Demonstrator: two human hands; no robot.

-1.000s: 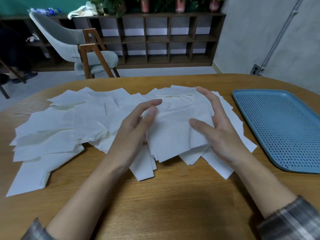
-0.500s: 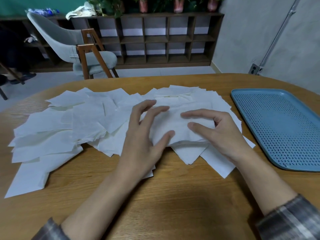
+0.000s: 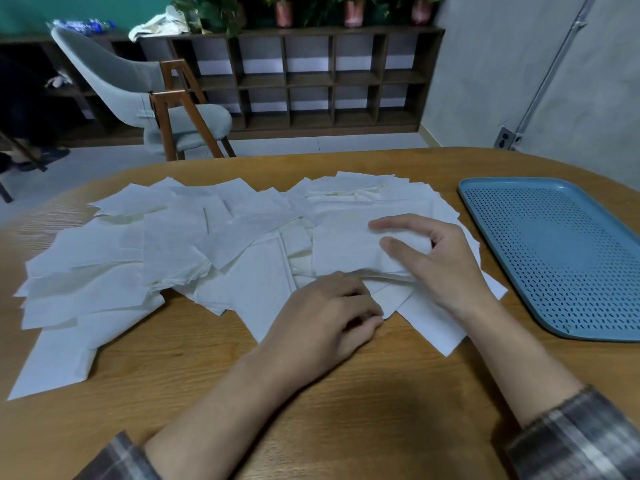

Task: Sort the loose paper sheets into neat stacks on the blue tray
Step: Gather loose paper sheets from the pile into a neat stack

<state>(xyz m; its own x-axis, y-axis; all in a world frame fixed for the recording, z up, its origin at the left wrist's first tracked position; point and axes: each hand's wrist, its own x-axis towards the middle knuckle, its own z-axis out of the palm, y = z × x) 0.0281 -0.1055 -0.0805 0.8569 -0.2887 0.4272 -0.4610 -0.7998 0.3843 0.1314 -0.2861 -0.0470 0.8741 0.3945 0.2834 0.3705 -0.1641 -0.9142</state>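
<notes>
Paper sheets (image 3: 214, 244), white and roughly square, lie in a wide, loose, overlapping spread across the middle of the wooden counter (image 3: 346, 393), reaching from its left edge almost to the tray. The counter fills the lower part of the view, and its rounded far edge faces a tiled floor. Behind it a long dark shelf unit (image 3: 311, 81) of open cubbies runs along the wall, with potted plants (image 3: 353, 12) on top. A pale grey chair (image 3: 138, 84) with wooden legs stands in front of the shelf on the left.

The blue tray (image 3: 554, 289), perforated and with rounded corners, sits on the right side of the counter. The rightmost sheet corners come just beside its left rim.

Toward the right of the spread a few sheets lie roughly squared up on top of the others. The right hand (image 3: 446, 258) rests on them with its thumb and forefinger stretched out flat on the top sheet. The left hand (image 3: 325, 317) sits at the near edge of the same sheets with its fingers curled under; whether it pinches any paper I cannot tell. Both forearms emerge from plaid sleeves (image 3: 571, 438).
</notes>
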